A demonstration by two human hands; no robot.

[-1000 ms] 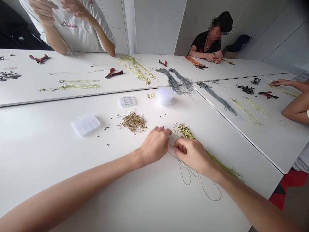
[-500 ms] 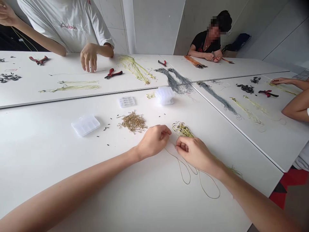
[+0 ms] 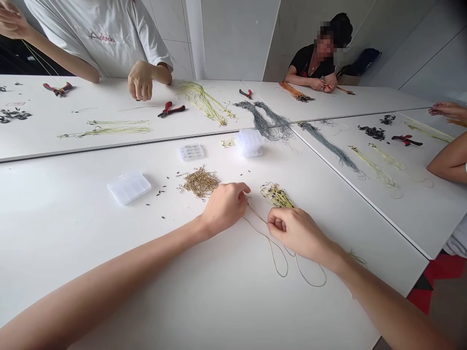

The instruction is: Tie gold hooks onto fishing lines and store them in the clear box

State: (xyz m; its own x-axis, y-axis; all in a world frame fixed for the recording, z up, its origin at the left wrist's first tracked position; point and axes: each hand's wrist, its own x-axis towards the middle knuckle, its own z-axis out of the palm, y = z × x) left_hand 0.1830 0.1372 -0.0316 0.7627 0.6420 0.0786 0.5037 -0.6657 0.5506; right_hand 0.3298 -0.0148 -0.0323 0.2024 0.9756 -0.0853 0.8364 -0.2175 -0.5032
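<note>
- Left hand [image 3: 225, 206] — mine — has slid away from my right hand [image 3: 297, 231] over the last second, towards the gold pile [image 3: 201, 183]; its fingers are curled at the cord's end, but I cannot see whether they grip.
- Right hand has barely shifted: I have its thumb and forefinger pinched on the cord [image 3: 257, 214].
- More cord now shows between my hands, running in a short, nearly straight stretch; the rest hangs in loops beneath, over the tabletop [image 3: 175, 301].
- The far loop reaches less far than it did, so I judge slack is being taken up — the piece looks unfinished to me.
- A tiny curled tip now shows by my left fingers, too small to identify.
- The yellow bundle [image 3: 279, 195] lies where it was, just beyond my right hand.
</note>
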